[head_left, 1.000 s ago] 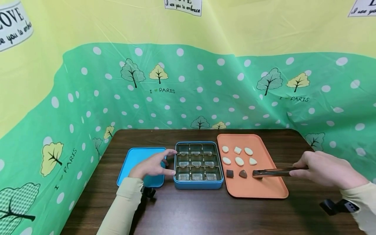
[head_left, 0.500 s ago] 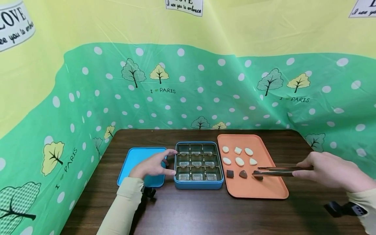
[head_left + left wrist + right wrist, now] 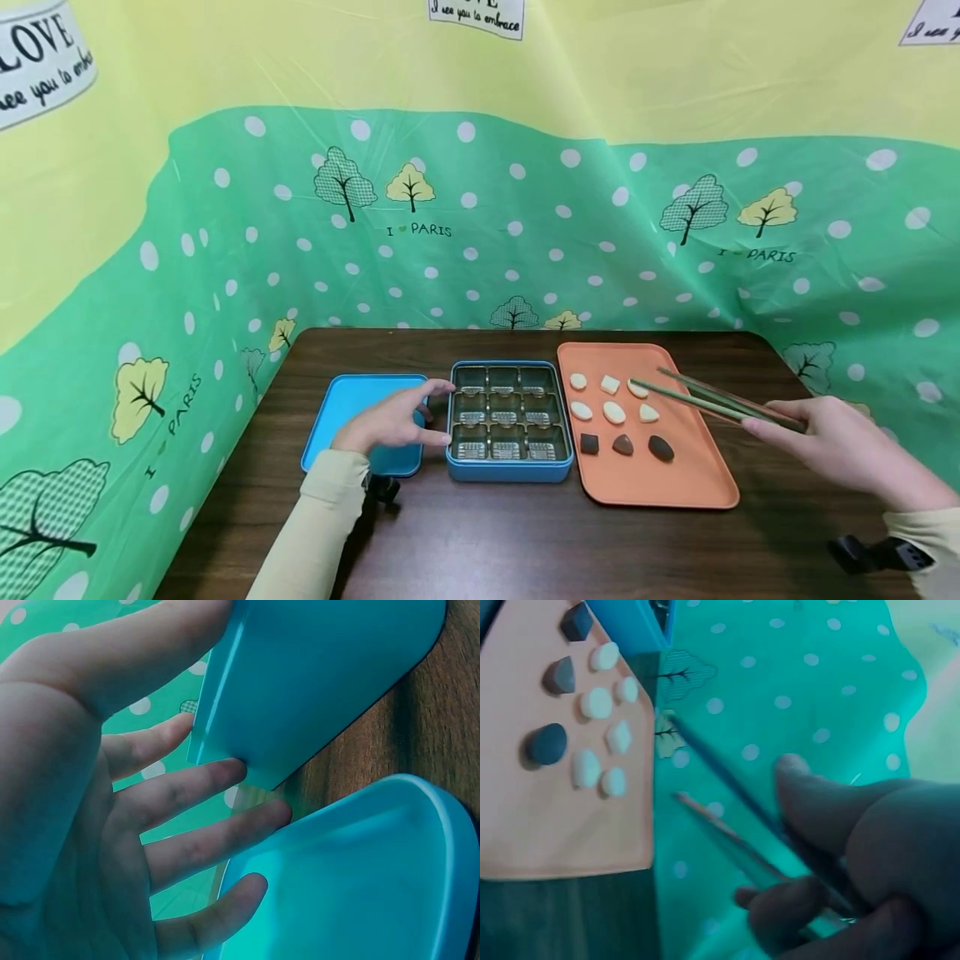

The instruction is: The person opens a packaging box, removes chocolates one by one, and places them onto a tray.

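Observation:
In the head view my right hand holds slim metal tongs. Their two arms are spread and hold nothing; the tips lie over the upper right of the orange tray. On that tray sit several white chocolates and three dark ones: a square, a triangle and an oval. My left hand spreads thumb and fingers along the left side of a blue tin, fingertips at its wall. A clear divided insert with bare compartments fills the tin.
A blue lid lies left of the tin, partly under my left hand. The dark wooden table ends at a green and yellow patterned cloth behind and at both sides.
The tongs were down at the dark oval chocolate. They have come away from it and up, swinging toward the tray's far right side with their arms apart. My left hand keeps its place.

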A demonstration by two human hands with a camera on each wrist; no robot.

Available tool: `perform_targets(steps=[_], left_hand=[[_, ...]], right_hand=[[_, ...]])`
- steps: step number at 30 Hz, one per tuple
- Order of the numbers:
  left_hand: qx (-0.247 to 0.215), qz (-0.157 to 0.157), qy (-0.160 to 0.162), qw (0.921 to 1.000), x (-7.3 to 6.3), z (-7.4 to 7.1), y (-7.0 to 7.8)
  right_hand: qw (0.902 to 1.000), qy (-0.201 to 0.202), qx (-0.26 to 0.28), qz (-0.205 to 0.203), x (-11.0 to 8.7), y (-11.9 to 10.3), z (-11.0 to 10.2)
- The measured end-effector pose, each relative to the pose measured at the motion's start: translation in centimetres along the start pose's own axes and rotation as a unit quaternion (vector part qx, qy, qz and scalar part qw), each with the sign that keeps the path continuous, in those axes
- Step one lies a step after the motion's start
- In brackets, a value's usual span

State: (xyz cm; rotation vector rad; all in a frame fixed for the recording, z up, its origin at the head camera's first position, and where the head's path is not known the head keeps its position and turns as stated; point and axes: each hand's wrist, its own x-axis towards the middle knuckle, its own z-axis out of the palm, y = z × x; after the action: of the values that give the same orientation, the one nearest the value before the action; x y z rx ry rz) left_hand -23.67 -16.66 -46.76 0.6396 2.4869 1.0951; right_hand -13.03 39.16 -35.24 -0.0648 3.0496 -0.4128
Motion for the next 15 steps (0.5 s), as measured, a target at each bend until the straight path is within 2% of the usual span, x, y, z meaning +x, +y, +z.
perform_targets(steps=[6, 9, 15], left_hand=[[0.004, 0.007, -0.004, 1.0, 0.1, -0.1, 0.1], [0.004, 0.011, -0.005, 0.9999, 0.1, -0.1, 0.1], [0.008, 0.014, -0.008, 0.9998, 0.1, -0.2, 0.1]], right_hand=[[0.9984, 0.019, 0.052, 0.014, 0.5, 1.6, 1.8], [0.9976, 0.015, 0.065, 0.022, 1.0, 2.5, 2.3], [0.9971, 0.01, 0.058, 0.048, 2.1, 5.0, 5.0]])
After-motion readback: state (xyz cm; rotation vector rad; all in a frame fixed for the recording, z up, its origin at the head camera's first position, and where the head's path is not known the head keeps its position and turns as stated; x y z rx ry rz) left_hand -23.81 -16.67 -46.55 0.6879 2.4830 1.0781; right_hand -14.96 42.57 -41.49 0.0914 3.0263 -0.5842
